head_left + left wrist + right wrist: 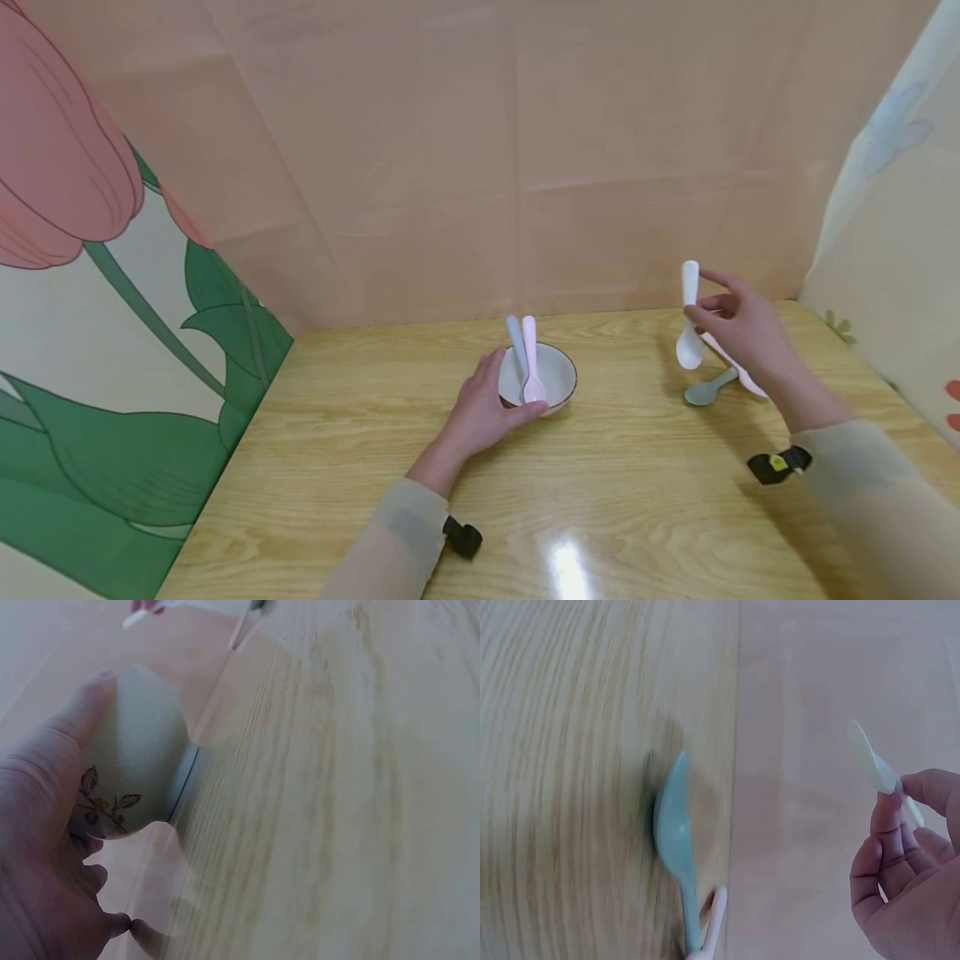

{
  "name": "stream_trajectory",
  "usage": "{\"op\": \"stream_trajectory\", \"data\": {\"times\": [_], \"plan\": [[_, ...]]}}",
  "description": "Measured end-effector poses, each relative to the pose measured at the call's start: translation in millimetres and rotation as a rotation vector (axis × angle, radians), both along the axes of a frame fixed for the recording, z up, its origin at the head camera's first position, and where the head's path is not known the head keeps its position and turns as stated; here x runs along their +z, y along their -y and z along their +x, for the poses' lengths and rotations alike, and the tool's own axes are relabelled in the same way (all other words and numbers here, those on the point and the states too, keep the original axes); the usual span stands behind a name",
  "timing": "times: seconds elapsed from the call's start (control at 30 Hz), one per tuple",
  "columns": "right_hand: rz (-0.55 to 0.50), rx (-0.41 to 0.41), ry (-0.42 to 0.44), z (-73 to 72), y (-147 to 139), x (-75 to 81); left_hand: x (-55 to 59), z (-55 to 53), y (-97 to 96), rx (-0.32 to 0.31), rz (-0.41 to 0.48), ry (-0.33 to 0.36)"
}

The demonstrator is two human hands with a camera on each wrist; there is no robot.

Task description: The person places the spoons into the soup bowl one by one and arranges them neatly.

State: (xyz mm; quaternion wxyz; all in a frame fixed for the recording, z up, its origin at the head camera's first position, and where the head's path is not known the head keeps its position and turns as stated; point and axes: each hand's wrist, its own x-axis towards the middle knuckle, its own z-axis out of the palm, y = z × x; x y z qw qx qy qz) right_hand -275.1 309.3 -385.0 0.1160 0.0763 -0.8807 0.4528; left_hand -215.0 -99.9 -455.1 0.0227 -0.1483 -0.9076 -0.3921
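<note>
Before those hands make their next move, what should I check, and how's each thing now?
1. Bowl held by the left hand: ok.
2. White spoon pinched in the right hand: ok.
3. White spoon's head pointing down: ok.
4. Space beside the blue-gray utensil and pink utensil in the bowl: ok.
5. Green spoon apart from the loose pink utensil: not ok, they appear to touch.
6. Grip firmness: cannot tell.

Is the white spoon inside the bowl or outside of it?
Outside: the right hand holds the white spoon raised, apart from the bowl.
</note>
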Motion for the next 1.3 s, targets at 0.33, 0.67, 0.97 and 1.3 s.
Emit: {"op": "stream_trajectory", "data": {"times": [0.33, 0.67, 0.97, 1.3], "plan": [[-0.017, 0.047, -0.015, 3.9, 31.3, 3.5, 0.2, 0.9, 1.3, 0.003, 0.000, -0.004], [-0.140, 0.135, -0.008, 8.8, 65.5, 3.8, 0.7, 0.6, 0.3, 0.008, 0.002, 0.003], [-0.226, 0.203, 0.014, 8.1, 98.3, 1.2, 0.9, 0.8, 1.2, 0.009, -0.006, -0.007], [-0.306, 0.263, 0.045, 8.2, 130.6, 1.5, 1.2, -0.8, 1.3, 0.003, -0.010, -0.003]]}}
